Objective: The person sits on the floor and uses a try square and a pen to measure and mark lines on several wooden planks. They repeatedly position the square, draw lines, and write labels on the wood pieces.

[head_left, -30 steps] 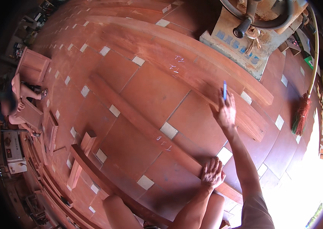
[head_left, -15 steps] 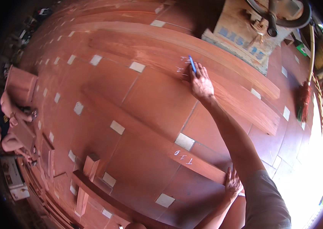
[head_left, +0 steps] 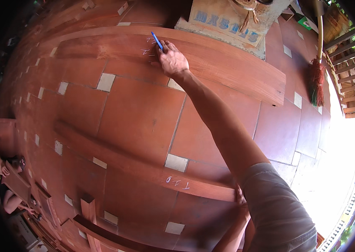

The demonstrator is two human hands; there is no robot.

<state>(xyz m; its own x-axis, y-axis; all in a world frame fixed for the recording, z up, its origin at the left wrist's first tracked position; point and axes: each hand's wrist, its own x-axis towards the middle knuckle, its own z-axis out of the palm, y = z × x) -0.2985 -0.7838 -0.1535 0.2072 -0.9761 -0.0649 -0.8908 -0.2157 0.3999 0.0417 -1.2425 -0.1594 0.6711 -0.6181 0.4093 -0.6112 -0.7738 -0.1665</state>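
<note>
Gripping a blue pen (head_left: 157,41) in closed fingers, the right hand (head_left: 171,62) reaches far out over a wide reddish plank (head_left: 228,67) lying on the tiled floor (head_left: 144,113). The pen's tip meets the board's face among pale chalky marks (head_left: 149,46), its long axis slanting up and to the left, away from the person, with the tip at the lower right, hidden by the fingers. It looks light, stiff and smooth, best pinched low on the barrel near the tip, as it is here.

The plank runs left to right across the top of the view, its right end cut square near a broom (head_left: 317,80). Judging by its breadth and thickness it would be heavy and rigid, a lift from both ends, not from the middle.

Nearer the person, a narrower beam (head_left: 123,161) lies on the tiles, running from upper left to lower right and bearing its own pale markings (head_left: 177,182). The left hand (head_left: 241,201) rests at that beam's right end, mostly hidden behind the grey sleeve (head_left: 278,206); whether it is open or closed cannot be told.

Behind the plank stands a pale block (head_left: 228,21) with blue lettering. At the far left edge another person (head_left: 5,168) sits among shorter timber pieces (head_left: 89,210).
</note>
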